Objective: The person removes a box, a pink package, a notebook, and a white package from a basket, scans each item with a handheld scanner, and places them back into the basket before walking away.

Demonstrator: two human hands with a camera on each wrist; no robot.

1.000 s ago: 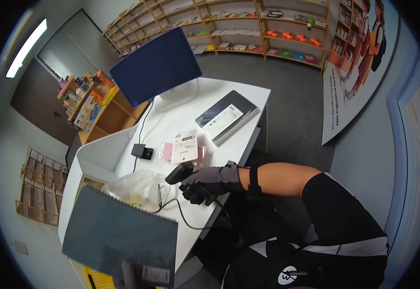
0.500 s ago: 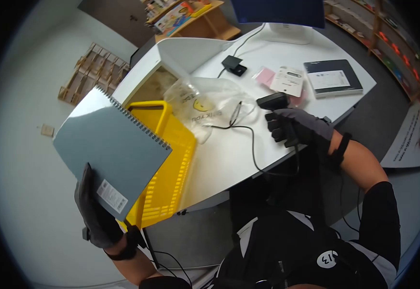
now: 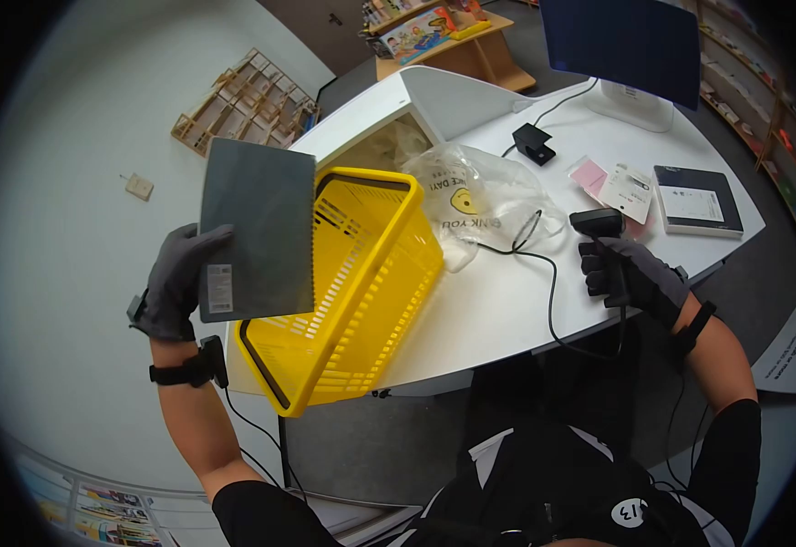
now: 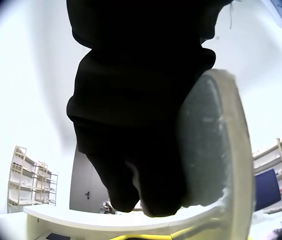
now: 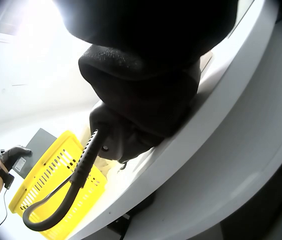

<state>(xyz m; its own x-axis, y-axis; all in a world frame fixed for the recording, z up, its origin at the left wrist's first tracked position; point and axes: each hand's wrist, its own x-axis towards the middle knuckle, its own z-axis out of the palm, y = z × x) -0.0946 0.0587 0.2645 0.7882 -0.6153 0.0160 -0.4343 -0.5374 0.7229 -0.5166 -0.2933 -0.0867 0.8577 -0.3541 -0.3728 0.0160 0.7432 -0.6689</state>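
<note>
My gloved left hand (image 3: pixel 179 278) grips a grey spiral notebook (image 3: pixel 257 228) by its left edge, thumb over the cover that faces me. A white barcode label (image 3: pixel 220 288) sits in the cover's lower corner. The notebook is upright and overlaps the left side of a yellow shopping basket (image 3: pixel 389 314) in the head view. In the left wrist view the notebook (image 4: pixel 208 145) shows beside the dark glove, its edge toward the camera. My gloved right hand (image 3: pixel 644 278) holds a black handheld barcode scanner (image 3: pixel 599 221) by its handle, over the desk's front part. Its cable (image 5: pixel 73 197) loops down.
The basket leans tilted at the white desk's (image 3: pixel 507 314) left end. Behind it lies a clear plastic bag (image 3: pixel 498 191). Farther right are a carded package (image 3: pixel 628 191), a dark boxed item (image 3: pixel 699 201), a small black device (image 3: pixel 533 143) and a monitor (image 3: pixel 621 46).
The notebook has moved up and right and turned more upright, uncovering the basket, while the head view swung left and down. The right hand keeps its hold on the scanner.
</note>
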